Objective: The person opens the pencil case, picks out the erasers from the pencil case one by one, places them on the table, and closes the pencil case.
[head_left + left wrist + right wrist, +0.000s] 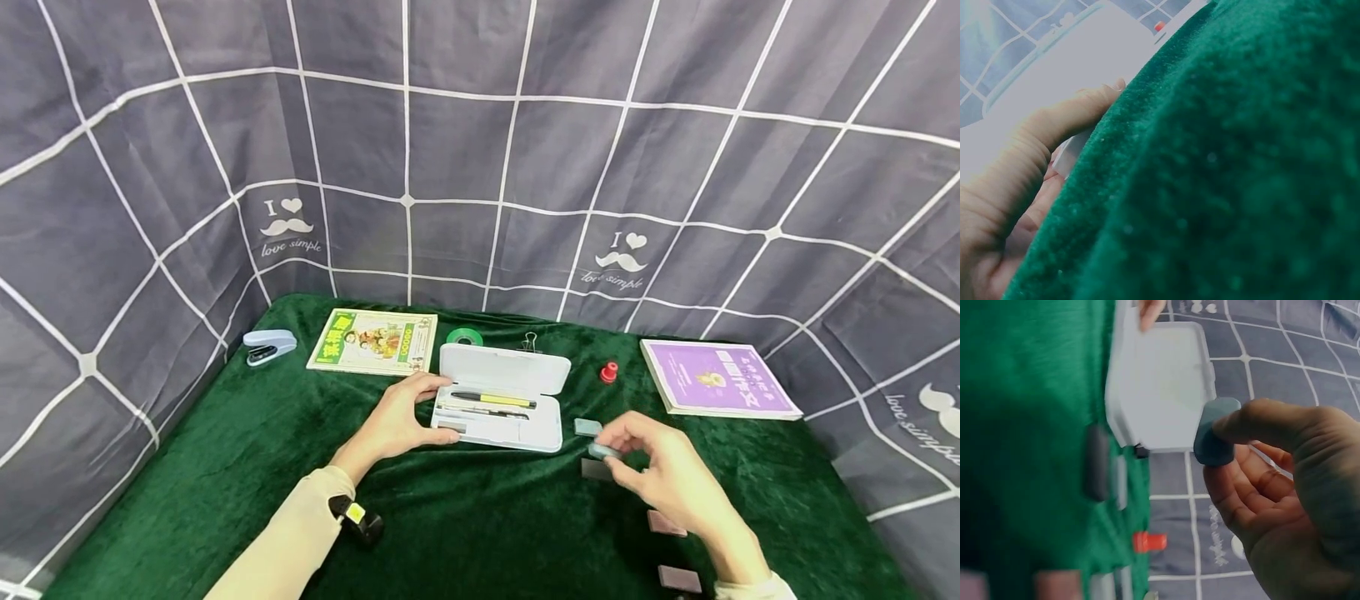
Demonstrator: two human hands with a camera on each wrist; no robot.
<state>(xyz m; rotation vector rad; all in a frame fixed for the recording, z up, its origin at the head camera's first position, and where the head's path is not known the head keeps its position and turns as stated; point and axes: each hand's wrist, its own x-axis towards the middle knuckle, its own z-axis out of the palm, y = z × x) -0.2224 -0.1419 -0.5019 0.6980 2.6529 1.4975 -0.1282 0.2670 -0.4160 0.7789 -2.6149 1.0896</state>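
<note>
A white pencil case (540, 433) lies with its lid raised, holding a yellow-and-black pen (495, 400), a slimmer pen (483, 412) and a small grey block (452, 426). My left hand (397, 421) grips the case's left end, thumb at the front edge and fingers toward the hinge. Between thumb and fingertips my right hand (660, 467) pinches a blue-grey, rounded eraser (1217, 431), just right of the case. Close to that hand, a light-blue block (587, 427) and a dark grey block (596, 470) rest on the cloth.
Two pinkish blocks (678, 578) lie nearer on the green cloth (480, 517). Behind the case are green tape (465, 336) and a binder clip (530, 342). A red stamp-like piece (609, 372), a purple book (720, 379), a picture book (375, 340) and a stapler (270, 346) stand around.
</note>
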